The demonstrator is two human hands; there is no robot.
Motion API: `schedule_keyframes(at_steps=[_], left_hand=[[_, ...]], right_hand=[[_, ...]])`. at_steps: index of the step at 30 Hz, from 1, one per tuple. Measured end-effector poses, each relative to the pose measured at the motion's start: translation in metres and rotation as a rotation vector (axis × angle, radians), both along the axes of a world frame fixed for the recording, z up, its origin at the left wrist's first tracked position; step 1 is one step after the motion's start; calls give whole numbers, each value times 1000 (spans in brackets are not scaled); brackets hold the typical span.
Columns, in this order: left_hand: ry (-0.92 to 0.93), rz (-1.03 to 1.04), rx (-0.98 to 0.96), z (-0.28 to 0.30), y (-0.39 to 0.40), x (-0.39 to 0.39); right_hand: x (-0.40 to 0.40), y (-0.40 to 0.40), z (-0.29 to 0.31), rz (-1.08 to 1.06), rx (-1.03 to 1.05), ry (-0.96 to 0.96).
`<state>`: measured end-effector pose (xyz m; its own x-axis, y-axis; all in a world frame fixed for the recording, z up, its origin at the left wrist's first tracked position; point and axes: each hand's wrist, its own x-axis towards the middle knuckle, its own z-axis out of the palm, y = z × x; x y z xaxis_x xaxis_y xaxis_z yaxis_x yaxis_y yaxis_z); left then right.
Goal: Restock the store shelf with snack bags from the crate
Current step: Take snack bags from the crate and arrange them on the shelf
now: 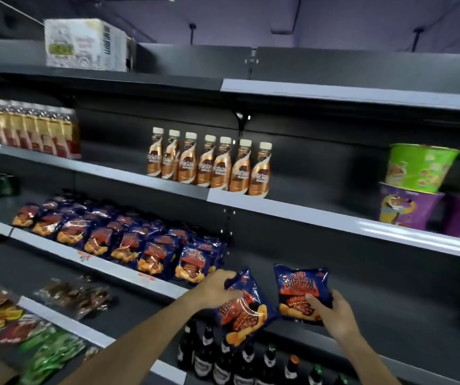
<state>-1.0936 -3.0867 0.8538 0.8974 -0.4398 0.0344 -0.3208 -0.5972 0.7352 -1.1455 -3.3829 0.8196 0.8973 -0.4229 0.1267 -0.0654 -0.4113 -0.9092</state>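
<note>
Row of bags [117,240] filled at nine o'clock, I've got my left hand [217,290] clamped on one snack bag [244,309], right hand [334,315] fingers clamped on another bag [298,290], shelf [390,295] bare at three o'clock.

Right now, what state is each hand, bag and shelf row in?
Left hand: gripping left bag from above.
Left bag: held tilted, off the shelf.
Right hand: gripping right bag at its lower edge.
Right bag: held upright, off the shelf.
Bag row: standing, packed, ending beside bare shelf.
Coffee bottles: upright, capped.
Cups: stacked, sealed.
</note>
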Motion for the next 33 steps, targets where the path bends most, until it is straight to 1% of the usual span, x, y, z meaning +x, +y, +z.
schedule_keyframes(at_steps=[4,6,8,9,12,19,23,27,30,33], left_hand=[[7,-13,46,-9,47,30],[-29,-10,40,-12,68,49],[-51,-62,46,-12,83,68],[-75,-89,82,-14,89,77],[-152,-153,157,-14,95,95],[-168,-288,323,-27,95,121],[-128,-322,307,-41,88,145],[-79,-327,236,-52,70,176],[-99,-319,223,-44,50,198],[-114,-304,202,-30,28,220]], right_hand=[[35,43,-7,-42,-29,28],[51,63,-7,-72,-45,28],[64,77,-7,-91,-22,9],[70,83,-7,-95,-15,4],[86,97,-9,-102,-19,18],[132,126,-19,-95,-10,92],[167,130,-25,-82,17,104],[211,116,-32,-78,45,100],[247,101,-35,-94,81,100],[279,89,-37,-75,106,150]])
